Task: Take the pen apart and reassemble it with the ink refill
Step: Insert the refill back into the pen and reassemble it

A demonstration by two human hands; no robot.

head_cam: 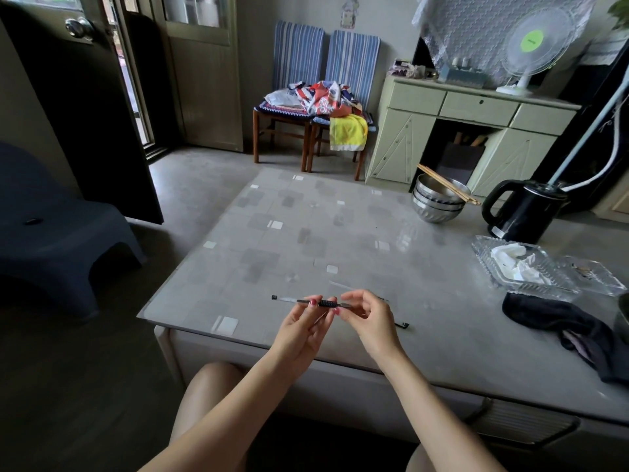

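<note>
Fingers of the left hand (303, 330) were pinched on the pen (308, 302), held level above the table (340, 240) edge; the right hand (369, 318) was curled at its tip end, grip unclear. Small parts could be dropped to the floor if twisted loose there.

1. Your left hand (303, 330) and right hand (369, 321) are both bare: you wear no gloves, rings or watch.
2. Your fingernails are painted red or dark pink, plainest on the left hand's fingertips (313, 302).
3. Your forearms carry no sleeves up to the frame's lower edge.
4. Your knees at the bottom of the view are uncovered too.
</note>
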